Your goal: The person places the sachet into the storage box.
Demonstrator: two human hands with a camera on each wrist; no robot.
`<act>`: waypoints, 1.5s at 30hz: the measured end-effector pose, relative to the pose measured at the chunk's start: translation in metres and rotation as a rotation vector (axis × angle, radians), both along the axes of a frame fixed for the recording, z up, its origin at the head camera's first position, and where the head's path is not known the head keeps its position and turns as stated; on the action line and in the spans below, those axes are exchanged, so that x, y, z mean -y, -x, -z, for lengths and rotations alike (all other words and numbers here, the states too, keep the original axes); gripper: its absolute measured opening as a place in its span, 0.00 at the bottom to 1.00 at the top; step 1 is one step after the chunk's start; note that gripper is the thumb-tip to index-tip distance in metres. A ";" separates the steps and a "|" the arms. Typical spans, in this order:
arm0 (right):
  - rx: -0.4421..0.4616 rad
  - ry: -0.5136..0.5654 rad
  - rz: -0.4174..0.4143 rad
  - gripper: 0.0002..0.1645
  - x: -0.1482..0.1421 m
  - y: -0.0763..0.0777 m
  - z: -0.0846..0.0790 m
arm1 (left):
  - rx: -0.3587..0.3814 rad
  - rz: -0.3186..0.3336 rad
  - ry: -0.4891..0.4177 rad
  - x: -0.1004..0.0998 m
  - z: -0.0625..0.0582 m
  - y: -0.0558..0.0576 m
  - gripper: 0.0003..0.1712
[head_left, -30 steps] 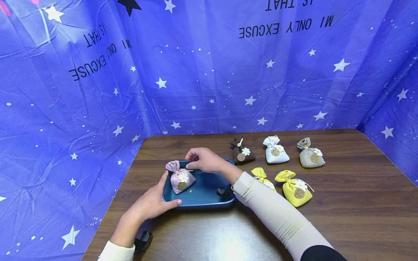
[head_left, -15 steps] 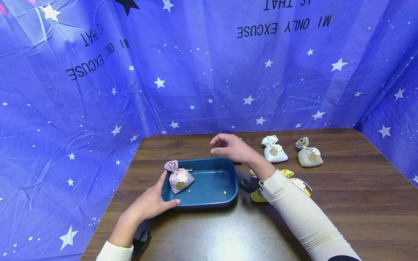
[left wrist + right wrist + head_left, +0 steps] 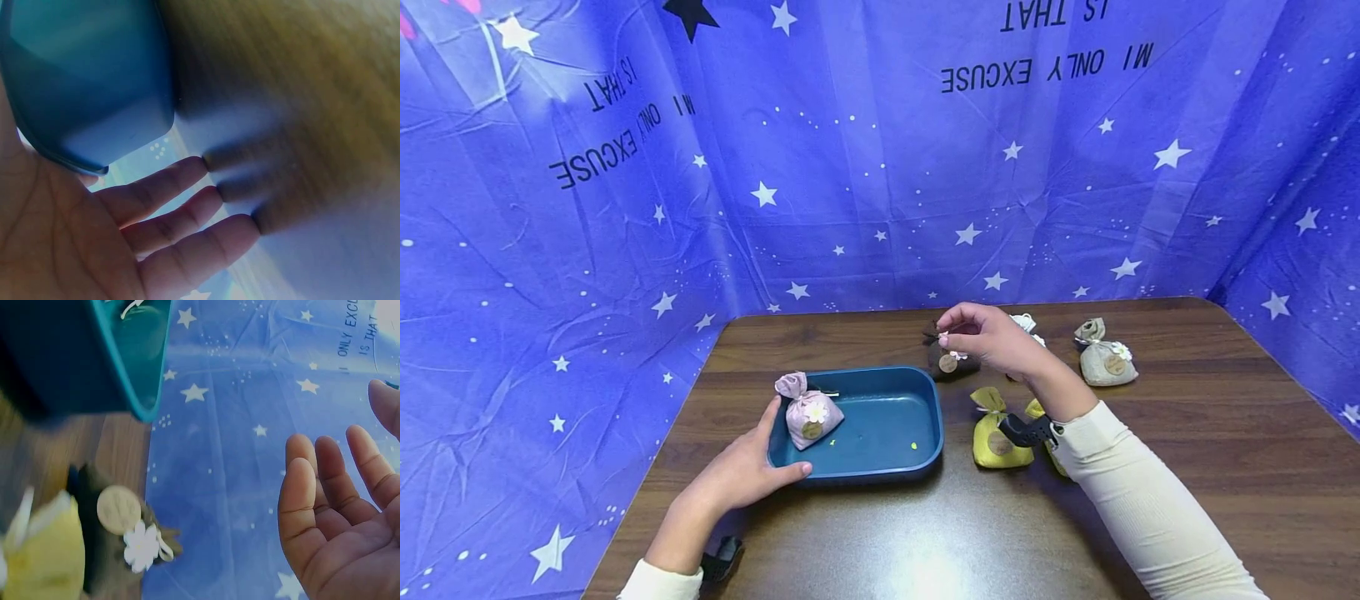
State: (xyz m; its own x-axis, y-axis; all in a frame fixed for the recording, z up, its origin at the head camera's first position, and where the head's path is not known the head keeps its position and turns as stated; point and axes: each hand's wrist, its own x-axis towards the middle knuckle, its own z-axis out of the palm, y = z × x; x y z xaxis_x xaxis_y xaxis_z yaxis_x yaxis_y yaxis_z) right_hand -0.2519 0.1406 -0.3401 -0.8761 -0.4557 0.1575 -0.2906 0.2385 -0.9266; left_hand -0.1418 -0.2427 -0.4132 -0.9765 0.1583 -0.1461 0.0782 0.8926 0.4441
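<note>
Head cam: the left hand (image 3: 743,468) sits at the 8 o'clock of the blue tray (image 3: 883,421), thumb and fingers spread wide against the rim. Pink sachet (image 3: 811,419) is inside at 9. Right hand (image 3: 992,337) is up by the brown sachet (image 3: 946,365), 2 o'clock from the tray; a yellow sachet (image 3: 988,447) lies at 3.

Left wrist: tray's at 10 o'clock, three fingers pretty straight.

Right wrist: brown sachet's around 7:30, hand's at 4, fingers loosely bent, clear of it.

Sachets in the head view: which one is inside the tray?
The pink sachet, at the left end of the tray, near the left hand; the brown one, white one, beige one and two yellow ones lie on the table.
</note>
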 end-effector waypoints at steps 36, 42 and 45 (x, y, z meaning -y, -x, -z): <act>-0.044 -0.202 0.141 0.19 -0.115 -0.023 0.021 | 0.017 -0.004 -0.004 0.000 -0.001 -0.001 0.70; -0.061 -0.252 0.132 0.19 -0.131 -0.030 0.030 | 0.011 0.000 -0.003 0.000 -0.001 0.000 0.70; -0.076 -0.250 0.119 0.18 -0.137 -0.036 0.036 | 0.010 0.003 0.000 0.000 0.000 0.000 0.70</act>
